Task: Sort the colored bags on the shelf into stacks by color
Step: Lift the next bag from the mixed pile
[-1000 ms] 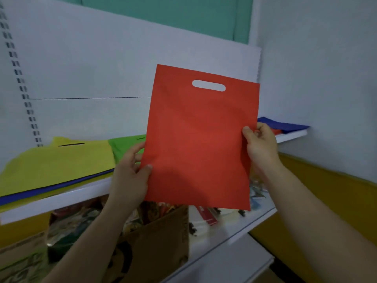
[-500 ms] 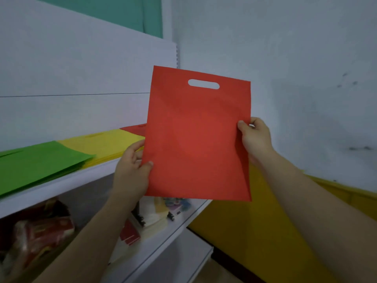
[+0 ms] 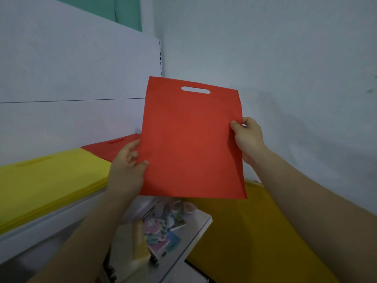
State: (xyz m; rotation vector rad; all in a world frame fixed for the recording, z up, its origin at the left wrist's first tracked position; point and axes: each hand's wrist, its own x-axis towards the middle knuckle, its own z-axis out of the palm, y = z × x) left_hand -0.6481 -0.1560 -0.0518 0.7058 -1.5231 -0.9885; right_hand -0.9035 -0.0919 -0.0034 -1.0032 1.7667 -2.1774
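Gripping red bag (image 3: 191, 139) | left hand (image 3: 126, 170), right hand (image 3: 247, 137) | lower-shelf packets (image 3: 163, 231) unreadable

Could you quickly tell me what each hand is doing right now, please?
Left hand: holding the red bag by its left edge.
Right hand: holding the bag by its right edge.

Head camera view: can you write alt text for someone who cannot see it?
A person's left hand and right hand hold a red bag with a cut-out handle upright by its side edges, in front of a white shelf. On the shelf behind lie a second red bag and, left of it, a stack of yellow bags.
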